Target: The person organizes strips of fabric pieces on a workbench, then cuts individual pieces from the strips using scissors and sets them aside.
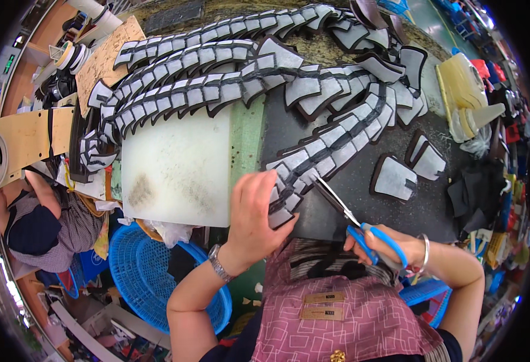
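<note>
A long chain of grey pieces with dark edges [343, 136], joined by a dark strip, runs diagonally across the black work surface. My left hand [254, 211] grips its near end, fingers on top and thumb below. In my right hand [386, 244] are blue-handled scissors [344, 210], thumb and fingers through the loops. Their blade tips touch the chain's right edge, close to the strip; whether they are cutting cannot be made out. Two separate grey pieces lie to the right, a single one [393, 178] and, behind it, an overlapping pair [426, 158].
More chains [198, 93] are heaped across the back. A white cutting board [177, 175] lies left, above a blue basket [141, 265]. A yellowish plastic container [461, 90] and black scraps [479, 193] are at right. Another person [54, 223] works at far left.
</note>
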`<move>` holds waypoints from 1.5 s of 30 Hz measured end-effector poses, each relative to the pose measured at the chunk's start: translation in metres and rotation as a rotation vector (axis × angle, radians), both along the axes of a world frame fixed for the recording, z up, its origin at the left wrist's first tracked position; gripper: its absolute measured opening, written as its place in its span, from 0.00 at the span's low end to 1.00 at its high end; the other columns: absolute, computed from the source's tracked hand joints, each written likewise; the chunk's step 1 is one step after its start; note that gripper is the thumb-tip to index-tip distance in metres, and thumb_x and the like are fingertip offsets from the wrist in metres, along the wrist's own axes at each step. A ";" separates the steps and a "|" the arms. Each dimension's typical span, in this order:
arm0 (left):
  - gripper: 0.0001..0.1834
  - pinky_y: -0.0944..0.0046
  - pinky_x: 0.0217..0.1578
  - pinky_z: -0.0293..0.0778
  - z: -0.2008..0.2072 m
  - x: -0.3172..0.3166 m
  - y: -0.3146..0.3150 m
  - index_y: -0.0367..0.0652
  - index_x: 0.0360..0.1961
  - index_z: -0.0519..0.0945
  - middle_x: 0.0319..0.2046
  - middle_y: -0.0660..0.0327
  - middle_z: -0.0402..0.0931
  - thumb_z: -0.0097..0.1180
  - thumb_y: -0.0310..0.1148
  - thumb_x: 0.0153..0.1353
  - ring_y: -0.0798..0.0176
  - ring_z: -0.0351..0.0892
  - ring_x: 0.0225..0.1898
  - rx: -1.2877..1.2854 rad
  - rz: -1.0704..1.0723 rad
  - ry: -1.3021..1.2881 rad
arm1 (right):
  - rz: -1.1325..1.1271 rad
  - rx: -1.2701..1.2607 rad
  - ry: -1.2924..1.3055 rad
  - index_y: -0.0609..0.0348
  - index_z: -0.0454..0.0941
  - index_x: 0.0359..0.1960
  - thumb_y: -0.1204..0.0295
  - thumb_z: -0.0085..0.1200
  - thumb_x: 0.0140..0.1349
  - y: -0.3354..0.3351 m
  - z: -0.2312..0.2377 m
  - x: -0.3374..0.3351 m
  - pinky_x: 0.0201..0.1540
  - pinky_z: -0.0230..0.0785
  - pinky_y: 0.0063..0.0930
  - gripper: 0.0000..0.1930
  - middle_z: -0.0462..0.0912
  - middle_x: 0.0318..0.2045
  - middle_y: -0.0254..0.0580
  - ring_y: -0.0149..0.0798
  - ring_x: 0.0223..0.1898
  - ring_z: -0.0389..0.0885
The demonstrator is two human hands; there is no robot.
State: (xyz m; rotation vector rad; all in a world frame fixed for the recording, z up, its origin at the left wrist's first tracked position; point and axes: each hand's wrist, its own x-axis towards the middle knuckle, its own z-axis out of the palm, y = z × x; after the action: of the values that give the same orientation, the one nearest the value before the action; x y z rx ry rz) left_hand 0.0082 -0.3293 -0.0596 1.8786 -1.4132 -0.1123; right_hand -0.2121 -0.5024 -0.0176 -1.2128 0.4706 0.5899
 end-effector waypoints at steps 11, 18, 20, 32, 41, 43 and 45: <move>0.46 0.49 0.55 0.61 0.003 -0.004 0.004 0.37 0.60 0.56 0.53 0.45 0.64 0.65 0.24 0.37 0.42 0.63 0.54 0.146 -0.062 -0.228 | -0.073 0.151 0.171 0.65 0.72 0.39 0.40 0.35 0.63 0.007 0.003 0.027 0.28 0.66 0.19 0.33 0.69 0.21 0.33 0.26 0.24 0.70; 0.48 0.48 0.56 0.60 0.000 0.006 -0.030 0.38 0.62 0.55 0.56 0.44 0.61 0.68 0.27 0.39 0.41 0.62 0.56 0.057 -0.101 0.004 | -0.141 -0.019 0.003 0.65 0.72 0.41 0.43 0.32 0.65 -0.017 0.002 -0.006 0.31 0.65 0.21 0.32 0.70 0.22 0.33 0.28 0.27 0.70; 0.49 0.50 0.55 0.62 -0.007 0.007 -0.033 0.37 0.63 0.54 0.55 0.46 0.63 0.68 0.27 0.40 0.43 0.64 0.55 0.078 -0.126 -0.067 | 0.006 -0.072 0.037 0.66 0.72 0.41 0.43 0.30 0.66 -0.023 -0.005 -0.004 0.31 0.65 0.23 0.33 0.69 0.22 0.34 0.28 0.27 0.69; 0.45 0.50 0.53 0.63 0.007 -0.001 -0.027 0.38 0.59 0.59 0.53 0.46 0.63 0.70 0.29 0.39 0.44 0.65 0.53 0.019 -0.097 -0.238 | -0.147 0.095 0.019 0.65 0.72 0.35 0.38 0.33 0.62 -0.011 0.004 0.001 0.26 0.68 0.22 0.35 0.69 0.19 0.32 0.26 0.20 0.70; 0.50 0.51 0.52 0.65 -0.004 0.003 -0.057 0.36 0.63 0.53 0.52 0.46 0.66 0.68 0.27 0.39 0.43 0.67 0.52 0.054 -0.207 -0.026 | -0.075 -0.029 0.071 0.65 0.71 0.40 0.37 0.30 0.62 -0.033 -0.003 0.002 0.31 0.66 0.23 0.37 0.68 0.21 0.33 0.27 0.24 0.69; 0.48 0.52 0.52 0.65 0.000 0.000 -0.058 0.36 0.62 0.55 0.51 0.46 0.67 0.67 0.25 0.38 0.43 0.67 0.52 0.090 -0.199 -0.128 | -0.176 -0.032 0.104 0.64 0.73 0.36 0.37 0.31 0.62 -0.027 0.000 0.012 0.26 0.66 0.21 0.36 0.68 0.19 0.33 0.26 0.21 0.70; 0.46 0.52 0.52 0.65 0.008 0.002 -0.050 0.36 0.61 0.57 0.51 0.47 0.67 0.66 0.24 0.38 0.44 0.67 0.52 0.112 -0.167 -0.150 | -0.249 -0.053 0.179 0.64 0.74 0.34 0.39 0.37 0.62 -0.025 0.007 0.006 0.22 0.65 0.20 0.33 0.69 0.17 0.32 0.25 0.18 0.70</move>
State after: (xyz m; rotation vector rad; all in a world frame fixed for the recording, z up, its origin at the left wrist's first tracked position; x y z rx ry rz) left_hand 0.0098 -0.3796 -0.0520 1.8890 -1.6974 -0.1367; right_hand -0.2062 -0.5279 -0.0102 -1.1348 0.7804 0.4753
